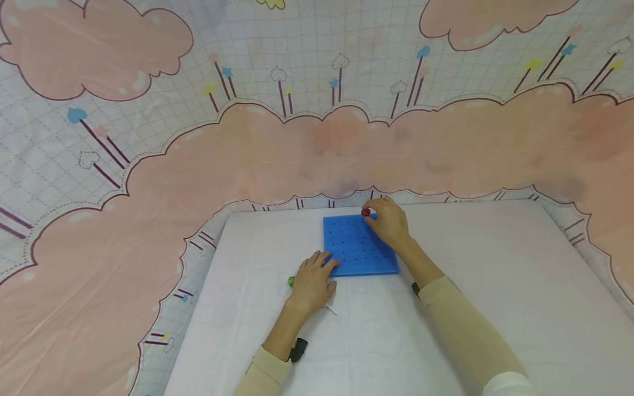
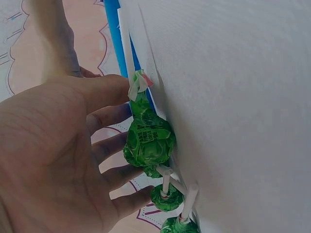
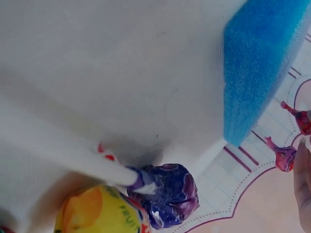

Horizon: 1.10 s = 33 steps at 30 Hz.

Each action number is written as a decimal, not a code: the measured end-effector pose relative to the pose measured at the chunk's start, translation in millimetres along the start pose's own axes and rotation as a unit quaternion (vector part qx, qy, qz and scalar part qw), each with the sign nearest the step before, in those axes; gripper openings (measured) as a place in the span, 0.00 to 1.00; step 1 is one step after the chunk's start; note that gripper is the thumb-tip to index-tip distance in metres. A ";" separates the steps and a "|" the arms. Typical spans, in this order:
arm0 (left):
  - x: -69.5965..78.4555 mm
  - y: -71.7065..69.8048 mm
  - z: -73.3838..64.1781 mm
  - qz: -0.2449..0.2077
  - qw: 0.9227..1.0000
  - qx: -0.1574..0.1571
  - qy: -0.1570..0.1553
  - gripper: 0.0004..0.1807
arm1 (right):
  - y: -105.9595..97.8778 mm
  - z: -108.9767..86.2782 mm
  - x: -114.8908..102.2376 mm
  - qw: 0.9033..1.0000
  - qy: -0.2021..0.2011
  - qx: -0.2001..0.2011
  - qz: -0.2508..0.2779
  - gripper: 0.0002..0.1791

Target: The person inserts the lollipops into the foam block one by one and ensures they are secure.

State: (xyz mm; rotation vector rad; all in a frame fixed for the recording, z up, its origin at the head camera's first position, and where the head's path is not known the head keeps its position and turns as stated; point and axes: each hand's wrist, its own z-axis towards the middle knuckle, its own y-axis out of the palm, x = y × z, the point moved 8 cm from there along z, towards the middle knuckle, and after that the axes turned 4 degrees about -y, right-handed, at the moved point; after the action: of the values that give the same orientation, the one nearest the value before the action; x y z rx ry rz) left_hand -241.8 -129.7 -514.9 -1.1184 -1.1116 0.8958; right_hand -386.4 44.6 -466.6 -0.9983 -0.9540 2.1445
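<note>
A blue foam board dotted with rows of small holes lies flat on the white table. At its far edge my right hand pinches a red-wrapped lollipop between thumb and fingers. That red lollipop also shows at the right edge of the right wrist view, a pink lollipop beside it. My left hand rests with extended fingers at the board's near left corner. Close to its palm and fingers are several green-wrapped lollipops with white sticks; whether it touches them I cannot tell.
In the right wrist view, a purple-wrapped lollipop and a yellow-wrapped lollipop lie on the white tabletop near the camera. A patterned cloth with clouds hangs behind the table.
</note>
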 end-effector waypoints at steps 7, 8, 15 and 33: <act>0.8 0.3 -0.2 0.006 1.000 0.000 0.002 0.26 | -4.3 -2.5 -1.4 1.000 -0.008 0.004 0.001 0.13; 0.7 0.6 -0.1 0.007 1.000 0.001 0.003 0.26 | -4.9 -3.0 -1.5 1.000 -0.009 0.006 0.001 0.12; 1.0 0.4 -0.9 0.005 1.000 0.000 0.003 0.26 | -11.0 -7.1 -2.1 0.999 -0.019 0.025 0.004 0.12; -0.2 0.7 0.7 0.008 1.000 -0.001 0.006 0.26 | -30.9 -23.0 -4.6 0.997 -0.043 0.068 0.016 0.13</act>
State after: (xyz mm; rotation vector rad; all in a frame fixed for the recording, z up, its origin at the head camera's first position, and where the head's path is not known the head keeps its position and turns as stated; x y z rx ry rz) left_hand -242.6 -129.6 -515.6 -1.1342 -1.0942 0.8996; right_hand -359.0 67.2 -450.9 -0.8676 -0.8227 2.2621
